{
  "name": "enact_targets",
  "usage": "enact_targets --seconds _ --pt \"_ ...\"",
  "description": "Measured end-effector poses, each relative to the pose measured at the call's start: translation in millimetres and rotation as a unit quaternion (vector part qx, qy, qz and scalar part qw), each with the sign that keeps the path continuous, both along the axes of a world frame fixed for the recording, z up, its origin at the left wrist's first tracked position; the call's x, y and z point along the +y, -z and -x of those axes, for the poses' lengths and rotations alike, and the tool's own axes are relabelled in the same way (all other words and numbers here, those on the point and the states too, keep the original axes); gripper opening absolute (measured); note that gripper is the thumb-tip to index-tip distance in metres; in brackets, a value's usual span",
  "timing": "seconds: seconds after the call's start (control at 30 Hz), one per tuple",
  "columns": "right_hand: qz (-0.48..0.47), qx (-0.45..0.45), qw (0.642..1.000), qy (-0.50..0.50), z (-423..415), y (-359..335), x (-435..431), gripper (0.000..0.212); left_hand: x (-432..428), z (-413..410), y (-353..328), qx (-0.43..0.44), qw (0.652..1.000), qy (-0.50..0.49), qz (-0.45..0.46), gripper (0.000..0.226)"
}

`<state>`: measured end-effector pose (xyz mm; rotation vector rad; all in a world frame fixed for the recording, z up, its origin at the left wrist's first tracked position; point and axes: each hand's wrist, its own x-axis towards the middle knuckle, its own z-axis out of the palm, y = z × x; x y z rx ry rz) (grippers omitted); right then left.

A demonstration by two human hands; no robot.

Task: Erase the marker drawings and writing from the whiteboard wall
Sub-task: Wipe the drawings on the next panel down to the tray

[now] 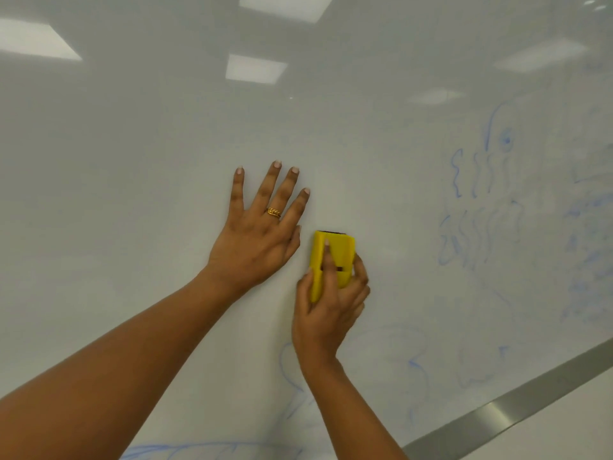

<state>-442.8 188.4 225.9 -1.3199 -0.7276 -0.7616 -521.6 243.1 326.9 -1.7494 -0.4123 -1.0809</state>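
The glossy whiteboard wall (139,154) fills the view. My left hand (257,234) lies flat on it with fingers spread and a gold ring on one finger. Just to its right, my right hand (331,303) grips a yellow eraser (331,257) and presses it against the board. Blue marker drawings (481,210) of wavy lines and an eye-like figure cover the right side. Fainter blue marker lines (292,370) run below my right wrist and along the bottom edge. The board around both hands looks wiped.
A grey metal strip (517,406) runs diagonally along the board's lower right edge, with plain wall beyond it. Ceiling light panels reflect in the upper part of the board (255,68).
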Motion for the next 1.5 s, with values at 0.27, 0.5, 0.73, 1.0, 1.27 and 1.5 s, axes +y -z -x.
enact_targets --seconds 0.27,0.5,0.73,1.0,1.27,1.5 --pt "0.061 -0.203 0.977 0.029 -42.3 -12.3 -13.0 0.049 -0.1 0.4 0.8 -0.004 1.0 0.009 -0.008 0.05" --pt "0.008 -0.038 0.999 0.001 -63.5 -56.3 -16.1 0.047 0.4 -0.4 2.5 -0.014 1.0 0.015 -0.012 0.046" --pt "-0.017 0.094 0.995 -0.031 -42.9 -94.7 -10.2 0.04 -0.7 0.9 1.6 -0.012 1.0 0.021 -0.009 0.044" --pt "0.04 -0.099 0.994 -0.013 -17.7 -66.0 -8.5 0.046 -2.0 15.6 5.5 0.02 0.998 0.042 0.039 0.045" --pt "0.008 -0.02 0.999 -0.047 9.9 -10.3 -4.2 0.044 3.8 55.3 15.1 0.118 0.992 0.019 0.031 0.046" --pt "-0.013 0.074 0.994 -0.084 64.6 26.5 5.6 0.045 13.6 117.3 24.0 0.218 0.975 -0.01 0.028 0.049"
